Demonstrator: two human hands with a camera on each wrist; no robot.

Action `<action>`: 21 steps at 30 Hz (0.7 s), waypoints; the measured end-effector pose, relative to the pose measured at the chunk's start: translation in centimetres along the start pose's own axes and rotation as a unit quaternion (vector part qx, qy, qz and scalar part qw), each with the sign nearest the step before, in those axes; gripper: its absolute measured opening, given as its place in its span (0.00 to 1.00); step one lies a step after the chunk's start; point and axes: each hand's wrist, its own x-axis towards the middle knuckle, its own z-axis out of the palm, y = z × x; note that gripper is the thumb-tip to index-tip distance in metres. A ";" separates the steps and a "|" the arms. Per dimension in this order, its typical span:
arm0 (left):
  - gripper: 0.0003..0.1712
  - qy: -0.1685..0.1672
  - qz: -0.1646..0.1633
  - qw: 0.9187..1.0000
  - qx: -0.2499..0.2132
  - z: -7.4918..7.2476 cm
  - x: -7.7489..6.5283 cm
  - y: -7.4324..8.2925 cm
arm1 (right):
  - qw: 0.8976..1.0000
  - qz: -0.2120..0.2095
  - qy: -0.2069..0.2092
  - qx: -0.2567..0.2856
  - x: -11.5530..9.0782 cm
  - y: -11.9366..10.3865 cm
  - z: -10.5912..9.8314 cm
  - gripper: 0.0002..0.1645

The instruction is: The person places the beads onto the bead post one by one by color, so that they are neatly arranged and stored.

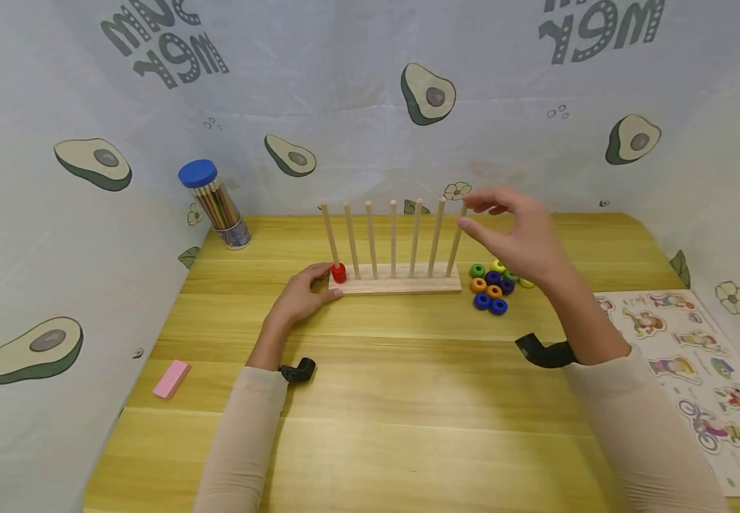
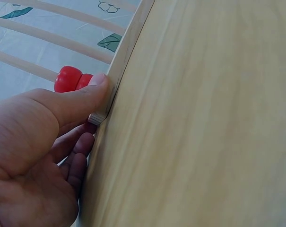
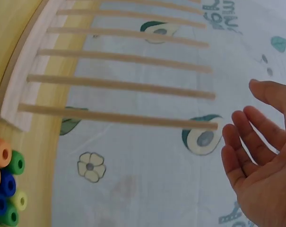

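Note:
A wooden peg rack stands on the table, its long base (image 1: 396,286) carrying a row of several upright pegs. Red beads (image 1: 339,273) are stacked at the foot of the leftmost peg. My left hand (image 1: 302,293) grips the left end of the base, thumb on the front side and fingers behind it, as the left wrist view shows. Near the top of the rightmost peg (image 1: 455,246) hovers my right hand (image 1: 524,239), fingers spread from the thumb. The right wrist view shows its palm (image 3: 270,189) with nothing in it, apart from the peg tips.
Green, yellow, orange and blue beads (image 1: 494,291) lie clustered right of the rack. A picture board (image 1: 697,370) is at the table's right. A blue-lidded tub of sticks (image 1: 216,203) stands back left, and a pink block (image 1: 172,379) lies at left. Printed cloth (image 1: 357,92) hangs behind.

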 end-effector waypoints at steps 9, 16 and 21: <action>0.40 -0.002 -0.002 1.000 0.001 0.1 0.1 -0.1 | 0.994 0.106 0.025 -0.012 -4.4 6.8 -1.6 0.25; 0.40 0.000 0.001 1.000 0.000 0.1 0.1 -0.1 | 0.979 0.199 -0.002 -0.042 -7.1 11.3 -1.2 0.36; 0.40 0.001 0.002 1.000 0.004 0.1 0.1 -0.1 | 0.970 0.239 -0.011 -0.037 -8.0 13.1 -1.0 0.38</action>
